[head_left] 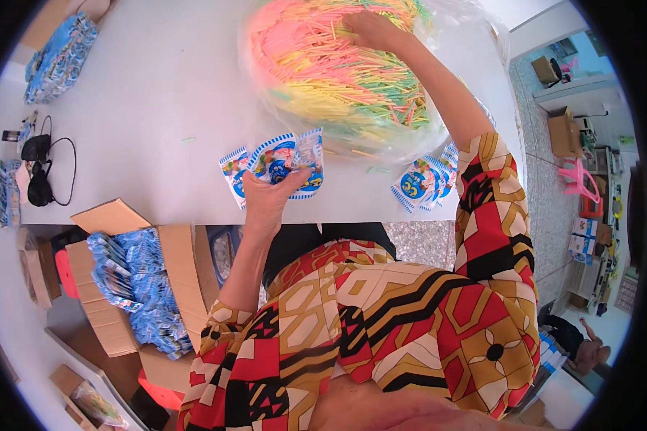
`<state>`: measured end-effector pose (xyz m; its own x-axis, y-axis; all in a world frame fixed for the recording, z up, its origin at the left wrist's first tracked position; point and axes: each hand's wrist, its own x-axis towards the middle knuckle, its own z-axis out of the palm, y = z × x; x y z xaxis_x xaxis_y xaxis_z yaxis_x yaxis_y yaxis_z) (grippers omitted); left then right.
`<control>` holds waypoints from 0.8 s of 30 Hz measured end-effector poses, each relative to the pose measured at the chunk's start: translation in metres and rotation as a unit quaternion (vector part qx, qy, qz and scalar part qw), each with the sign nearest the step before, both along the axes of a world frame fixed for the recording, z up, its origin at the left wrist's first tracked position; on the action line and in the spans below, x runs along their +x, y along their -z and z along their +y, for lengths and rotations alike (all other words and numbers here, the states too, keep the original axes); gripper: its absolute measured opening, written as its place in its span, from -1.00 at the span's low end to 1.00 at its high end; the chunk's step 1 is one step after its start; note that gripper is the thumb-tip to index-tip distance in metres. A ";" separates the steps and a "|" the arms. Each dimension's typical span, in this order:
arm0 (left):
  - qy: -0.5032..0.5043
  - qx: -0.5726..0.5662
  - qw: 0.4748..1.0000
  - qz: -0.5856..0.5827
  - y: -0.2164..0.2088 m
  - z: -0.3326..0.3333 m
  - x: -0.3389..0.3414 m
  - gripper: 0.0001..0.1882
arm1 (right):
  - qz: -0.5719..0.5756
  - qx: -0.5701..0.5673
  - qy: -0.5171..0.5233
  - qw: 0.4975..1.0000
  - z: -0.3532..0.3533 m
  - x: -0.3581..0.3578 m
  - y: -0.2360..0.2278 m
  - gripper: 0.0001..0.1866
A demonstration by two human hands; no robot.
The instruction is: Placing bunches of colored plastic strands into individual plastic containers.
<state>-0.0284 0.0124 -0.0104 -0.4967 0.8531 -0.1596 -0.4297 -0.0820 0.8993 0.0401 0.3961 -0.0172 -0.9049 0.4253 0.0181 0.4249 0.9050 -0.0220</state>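
My left hand [267, 201] grips a small blue-and-white printed packet [274, 156] just above the front of the white table, thumb and fingers closed on it. Another packet [233, 167] shows at its left side; whether it is held too is unclear. My right hand [374, 30] reaches far forward into a heap of thin pink, yellow and green sticks [331, 65]. Its fingers are curled together on the sticks, and the fingertips are partly hidden among them. A large clear plastic bag [402, 147] lies around the heap. More printed packets [417, 183] lie beside my right forearm.
An open cardboard box [187, 262] full of blue packets [140, 287] stands below the table's front left edge. Sunglasses-like black eyewear [38, 169] with a cord and a bundle of packets [61, 57] lie at the left. A pink stool [579, 179] stands at the right.
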 end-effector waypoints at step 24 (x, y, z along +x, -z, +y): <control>0.010 0.014 1.000 -0.001 -0.001 -0.004 0.006 -0.70 | 0.216 -0.259 0.149 0.929 -0.007 0.043 -0.013 -0.71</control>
<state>-0.0223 0.0081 -0.0092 -0.4791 0.8672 -0.1359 -0.4331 -0.0989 0.8959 0.0832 0.3892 -0.0046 -0.7011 0.7091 0.0752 0.5051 0.5683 -0.6495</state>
